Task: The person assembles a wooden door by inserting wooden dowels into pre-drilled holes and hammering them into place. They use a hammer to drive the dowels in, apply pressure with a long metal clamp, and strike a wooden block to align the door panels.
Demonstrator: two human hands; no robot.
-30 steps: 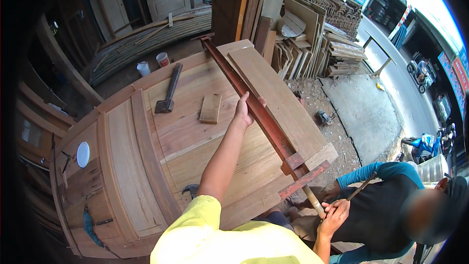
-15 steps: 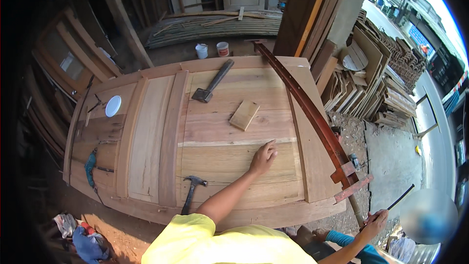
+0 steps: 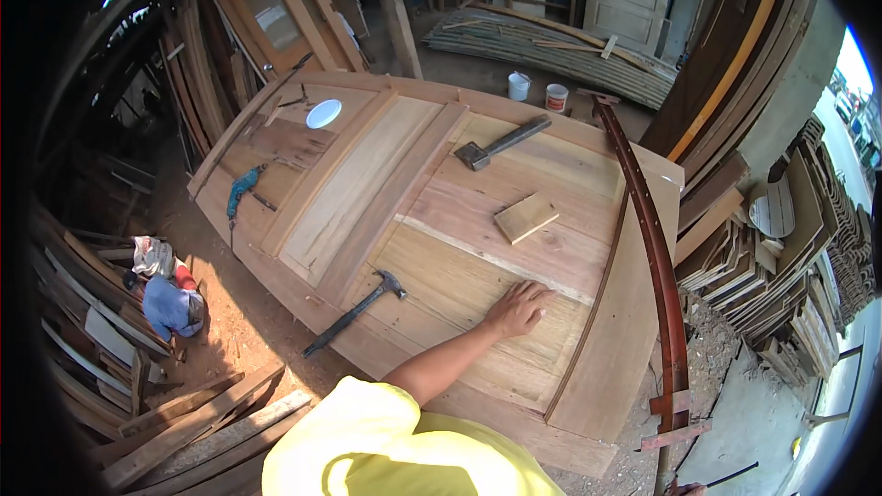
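Observation:
My left hand (image 3: 520, 310) rests on the pale boards of a wooden door (image 3: 441, 303), fingers loosely spread and holding nothing. A small wooden block (image 3: 525, 218) lies just beyond it. My right hand (image 3: 685, 490) barely shows at the bottom edge, closed at the thin dark rod (image 3: 735, 475) by the screw end of a long red bar clamp (image 3: 657, 285). That clamp runs along the door's right end. A claw hammer (image 3: 360, 310) lies near the door's front edge, left of my arm. Farther back is a heavy mallet (image 3: 501, 143).
On the door's left part are a teal power drill (image 3: 243, 191) and a white round lid (image 3: 323, 114). Two buckets (image 3: 519, 85) stand beyond the far edge. A crouching person (image 3: 172, 298) is at the left. Stacked boards (image 3: 785, 239) line the right, and loose planks (image 3: 211, 427) the lower left.
My view has swung left and tilted, so the door appears turned and my right hand has slid nearly out of sight. My left hand has flattened onto the boards.

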